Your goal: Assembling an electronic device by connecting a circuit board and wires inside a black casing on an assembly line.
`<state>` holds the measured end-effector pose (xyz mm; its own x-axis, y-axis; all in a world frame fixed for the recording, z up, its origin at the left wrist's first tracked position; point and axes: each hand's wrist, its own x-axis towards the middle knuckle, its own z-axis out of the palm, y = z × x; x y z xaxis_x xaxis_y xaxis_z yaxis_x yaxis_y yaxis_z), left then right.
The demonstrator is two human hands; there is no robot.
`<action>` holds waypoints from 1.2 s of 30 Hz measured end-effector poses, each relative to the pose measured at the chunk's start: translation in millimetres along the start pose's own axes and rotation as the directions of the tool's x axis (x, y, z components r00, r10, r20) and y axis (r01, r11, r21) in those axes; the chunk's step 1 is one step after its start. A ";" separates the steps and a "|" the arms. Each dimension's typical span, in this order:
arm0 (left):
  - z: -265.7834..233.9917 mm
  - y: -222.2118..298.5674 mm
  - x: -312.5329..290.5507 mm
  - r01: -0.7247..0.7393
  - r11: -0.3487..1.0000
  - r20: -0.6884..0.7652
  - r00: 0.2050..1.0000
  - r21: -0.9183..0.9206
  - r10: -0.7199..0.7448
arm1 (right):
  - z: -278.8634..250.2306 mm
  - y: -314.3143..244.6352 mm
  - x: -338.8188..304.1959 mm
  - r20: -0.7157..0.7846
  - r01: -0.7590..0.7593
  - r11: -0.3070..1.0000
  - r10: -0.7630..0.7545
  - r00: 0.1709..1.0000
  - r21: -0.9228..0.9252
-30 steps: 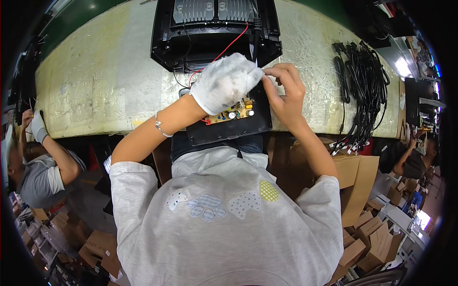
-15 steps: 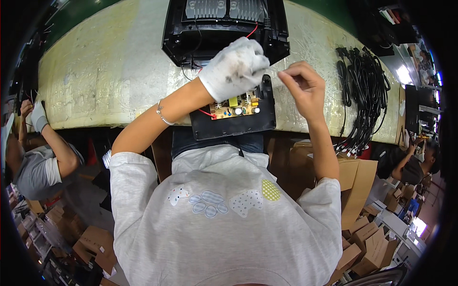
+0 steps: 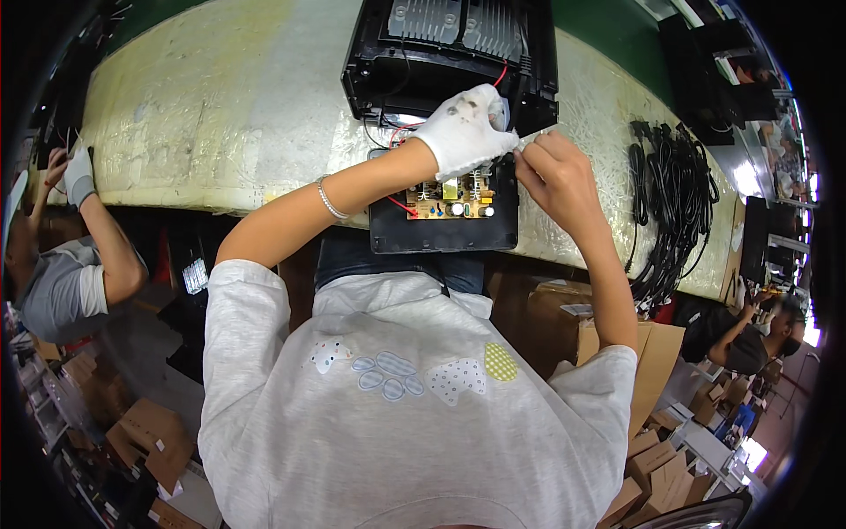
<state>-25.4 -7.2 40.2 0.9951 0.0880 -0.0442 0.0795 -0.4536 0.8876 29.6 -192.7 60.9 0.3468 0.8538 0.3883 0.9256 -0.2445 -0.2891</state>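
Note:
My left hand (image 3: 465, 132), in a stained white glove, reaches over a circuit board (image 3: 451, 201) with its fingers curled and the thumb pointing right. Bare, my right hand (image 3: 560, 181) is closed in a pinch beside the left thumb, the fingertips nearly touching. Whatever either hand grips is too small or hidden to make out. The board lies on a flat black panel (image 3: 445, 238) at the table's near edge. Behind it stands an open black housing (image 3: 538, 84) with grey finned metal heat sinks (image 3: 493, 31). A red wire (image 3: 402, 206) meets the board's left end.
Bundled black power cords (image 3: 674, 203) lie at the table's right. Clear wrap covers the pale tabletop (image 3: 238, 132). Cardboard boxes (image 3: 639, 361) stand below the right edge. A co-worker with a gloved hand (image 3: 79, 176) is at the far left, and another person (image 3: 758, 335) at the far right.
My right hand has come up to my left thumb and closed further. The left hand has turned, its thumb now pointing right. The whole view has shifted a little.

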 end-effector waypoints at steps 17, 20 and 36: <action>-38.4 -80.3 -155.2 -0.759 0.393 0.330 0.602 0.518 0.727 | -0.1 -42.4 72.4 0.185 0.374 0.922 -0.351 0.918 -0.104; -35.2 -50.3 -158.3 -0.775 0.347 0.178 0.501 0.528 0.847 | 27.4 -38.8 96.9 0.418 0.424 0.900 -0.350 0.839 -0.098; -42.3 -16.5 -154.9 -0.809 0.482 0.098 0.539 0.336 0.837 | 26.9 -26.0 131.9 0.854 0.126 0.983 -0.177 0.490 0.131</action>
<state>-183.4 24.2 51.8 0.6085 -0.4193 0.6738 -0.7477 -0.5874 0.3097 47.1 -61.4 96.1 -0.1233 0.8538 -0.5058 0.9340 -0.0725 -0.3500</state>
